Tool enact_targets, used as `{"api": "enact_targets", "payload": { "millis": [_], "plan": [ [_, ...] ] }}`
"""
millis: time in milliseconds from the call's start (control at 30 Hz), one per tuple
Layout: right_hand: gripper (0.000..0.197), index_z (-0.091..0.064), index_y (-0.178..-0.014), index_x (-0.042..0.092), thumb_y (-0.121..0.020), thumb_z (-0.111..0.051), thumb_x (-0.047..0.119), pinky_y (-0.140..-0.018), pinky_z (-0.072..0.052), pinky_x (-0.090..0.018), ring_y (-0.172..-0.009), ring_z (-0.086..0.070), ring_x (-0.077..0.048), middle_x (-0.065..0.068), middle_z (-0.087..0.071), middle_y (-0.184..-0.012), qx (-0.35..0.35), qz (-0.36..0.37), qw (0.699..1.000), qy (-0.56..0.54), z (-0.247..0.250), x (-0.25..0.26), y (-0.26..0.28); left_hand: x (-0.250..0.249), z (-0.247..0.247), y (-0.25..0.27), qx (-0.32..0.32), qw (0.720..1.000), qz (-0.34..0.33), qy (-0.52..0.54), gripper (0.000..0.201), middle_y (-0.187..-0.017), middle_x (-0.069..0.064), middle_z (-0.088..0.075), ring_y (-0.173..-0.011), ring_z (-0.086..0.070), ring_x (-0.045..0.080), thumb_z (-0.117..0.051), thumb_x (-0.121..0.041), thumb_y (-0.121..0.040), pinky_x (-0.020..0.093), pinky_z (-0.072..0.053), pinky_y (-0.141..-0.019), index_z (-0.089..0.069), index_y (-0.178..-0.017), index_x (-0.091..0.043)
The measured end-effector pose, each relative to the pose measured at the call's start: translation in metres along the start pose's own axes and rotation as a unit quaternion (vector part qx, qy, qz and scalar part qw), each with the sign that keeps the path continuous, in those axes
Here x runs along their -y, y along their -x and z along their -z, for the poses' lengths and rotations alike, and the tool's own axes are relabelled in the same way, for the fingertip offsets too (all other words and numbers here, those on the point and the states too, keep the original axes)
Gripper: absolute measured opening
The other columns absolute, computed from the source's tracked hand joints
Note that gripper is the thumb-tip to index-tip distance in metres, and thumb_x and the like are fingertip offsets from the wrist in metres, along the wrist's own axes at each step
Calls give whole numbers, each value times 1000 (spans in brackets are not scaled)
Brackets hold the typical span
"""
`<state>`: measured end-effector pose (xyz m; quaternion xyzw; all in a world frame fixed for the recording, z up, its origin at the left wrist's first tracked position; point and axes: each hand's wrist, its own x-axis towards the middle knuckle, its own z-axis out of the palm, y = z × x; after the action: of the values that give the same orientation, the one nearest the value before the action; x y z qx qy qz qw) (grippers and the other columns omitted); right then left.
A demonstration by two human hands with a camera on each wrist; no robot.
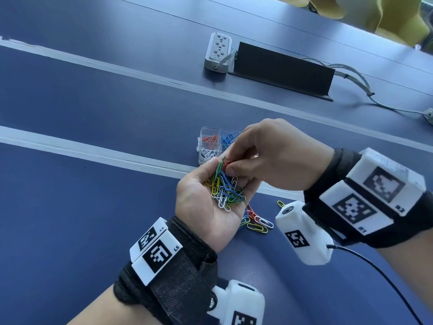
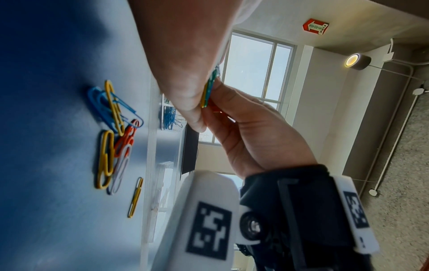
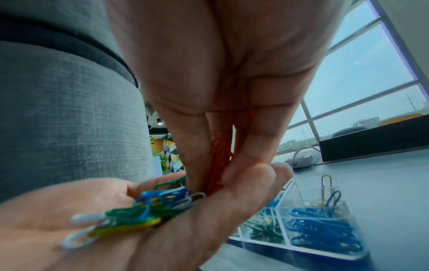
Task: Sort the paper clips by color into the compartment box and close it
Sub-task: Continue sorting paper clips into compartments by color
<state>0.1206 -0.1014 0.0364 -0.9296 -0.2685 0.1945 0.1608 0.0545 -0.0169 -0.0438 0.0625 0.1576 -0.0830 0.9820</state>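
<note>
My left hand (image 1: 199, 198) is palm up above the blue table, cupping a mixed heap of paper clips (image 1: 226, 190) in green, blue, yellow and white. My right hand (image 1: 230, 164) reaches down from the right and pinches red paper clips (image 3: 219, 159) at the top of that heap between thumb and fingers. Just beyond the hands, the clear compartment box (image 1: 203, 137) lies open. It holds red, white and blue clips in separate cells, with a green cell (image 3: 267, 232) in the right wrist view. My right hand partly hides the box.
Loose clips (image 1: 255, 221) of mixed colours lie on the table under my hands, with one yellow clip (image 1: 280, 204) apart. Farther back are a white power strip (image 1: 218, 52), a black panel (image 1: 283, 66) and grey cables (image 1: 365, 90).
</note>
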Motion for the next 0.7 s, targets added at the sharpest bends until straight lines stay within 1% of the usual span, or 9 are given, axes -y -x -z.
{"api": "enact_targets", "payload": {
  "millis": [67,133,267,333,400,433,500,600,700],
  "plan": [
    [4,-73,-79,17,-77,-71,19,-74,-56,-22,-67,-70,-7,0,-75,-73,32,-21,997,-63,4,-2,0,1,0,-1,-5,1000,4,-3,39,-83,11,-68,-78,-66,23,-38,-19,-89,48,-50,-90,-66,-111,-1],
    [3,-73,-77,16,-78,-70,16,-73,-56,-24,-69,-71,-9,-1,-75,-74,42,-31,994,-91,8,-5,0,1,1,-1,-14,1000,3,-1,41,-93,11,-67,-87,-65,26,-43,-18,-85,46,-49,-93,-63,-118,-5],
    [7,-73,-78,18,-77,-70,24,-74,-55,-31,-68,-64,-10,-3,-74,-75,11,-33,998,-48,16,-12,-5,-2,-1,-2,-36,999,-4,-5,30,-102,16,-69,-98,-65,32,-41,-18,-92,42,-49,-94,-68,-100,-6],
    [7,-74,-77,17,-76,-71,24,-81,-57,-38,-75,-70,-16,-4,-75,-75,20,-47,995,-81,19,-16,-10,-4,-1,-2,-44,999,-6,-5,29,-108,18,-68,-101,-64,33,-41,-18,-92,42,-49,-92,-66,-99,-5],
    [9,-74,-77,17,-74,-72,24,-85,-55,-44,-81,-71,-23,-6,-75,-76,24,-59,993,-98,22,-18,-16,-4,0,-3,-46,999,-5,-5,29,-109,19,-68,-98,-66,33,-40,-18,-93,41,-50,-90,-65,-99,-6],
    [9,-74,-77,16,-74,-72,24,-86,-55,-44,-81,-72,-24,-7,-75,-76,21,-65,992,-104,23,-18,-20,-4,1,-3,-48,999,-2,-7,29,-109,19,-69,-96,-67,33,-39,-18,-93,40,-51,-89,-65,-99,-6],
    [10,-74,-77,12,-75,-73,22,-84,-57,-36,-74,-72,-19,-7,-75,-76,7,-77,991,-110,26,-13,-28,-4,1,-4,-53,999,3,-10,30,-104,19,-70,-90,-67,33,-39,-19,-93,39,-52,-87,-65,-98,-5],
    [7,-73,-78,16,-77,-72,22,-69,-54,-19,-59,-66,-6,-1,-72,-70,-14,-84,995,-50,31,1,-42,-4,1,-4,-57,998,2,-7,31,-89,18,-71,-76,-68,32,-38,-19,-93,39,-54,-81,-65,-93,-4],
    [6,-73,-80,18,-76,-69,20,-69,-51,-17,-58,-65,-4,3,-71,-67,-9,-87,995,46,34,17,-58,-4,2,-4,-58,998,4,-5,32,-83,15,-71,-75,-68,31,-37,-20,-93,37,-55,-78,-66,-90,-5]
  ]
}}
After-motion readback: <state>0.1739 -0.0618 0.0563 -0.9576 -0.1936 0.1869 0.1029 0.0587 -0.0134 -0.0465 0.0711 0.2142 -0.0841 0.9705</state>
